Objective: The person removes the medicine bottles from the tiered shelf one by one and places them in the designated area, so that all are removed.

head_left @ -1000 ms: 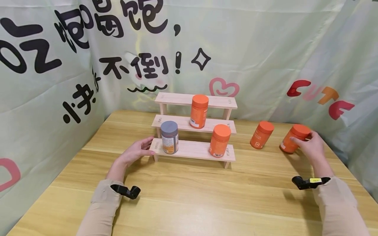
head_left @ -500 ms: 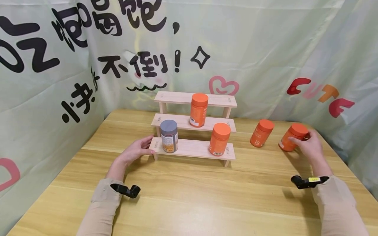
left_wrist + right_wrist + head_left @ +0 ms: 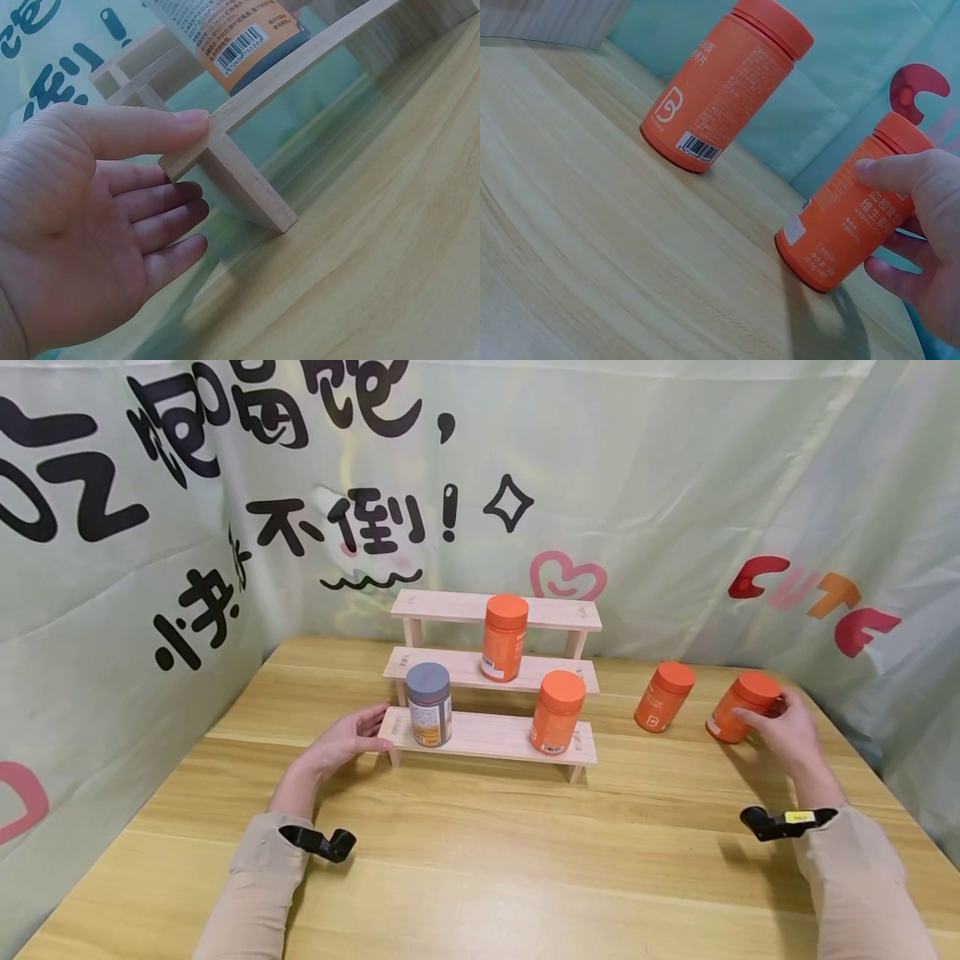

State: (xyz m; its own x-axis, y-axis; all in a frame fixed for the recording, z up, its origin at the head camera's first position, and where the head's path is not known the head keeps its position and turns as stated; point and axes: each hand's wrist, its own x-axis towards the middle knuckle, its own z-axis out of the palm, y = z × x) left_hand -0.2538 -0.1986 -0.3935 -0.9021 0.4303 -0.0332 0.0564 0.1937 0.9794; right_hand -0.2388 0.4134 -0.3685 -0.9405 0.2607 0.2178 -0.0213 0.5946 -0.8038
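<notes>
Gripping between thumb and fingers, the right hand (image 3: 795, 735) holds the rightmost orange bottle (image 3: 844, 214), the left hand (image 3: 345, 745) the bottom shelf (image 3: 489, 735).

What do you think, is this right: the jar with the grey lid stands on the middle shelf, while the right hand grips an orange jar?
Not quite: the jar with the grey lid stands on the lowest shelf, not the middle one, as the head view shows. The right hand grips an orange jar.

The cloth (image 3: 660, 468) reads "CUTE" at right, "不倒!" at upper left; right-wrist view: "B" on the upper-middle jar (image 3: 724, 90), "维生" on the lower-right jar (image 3: 836, 225).
</notes>
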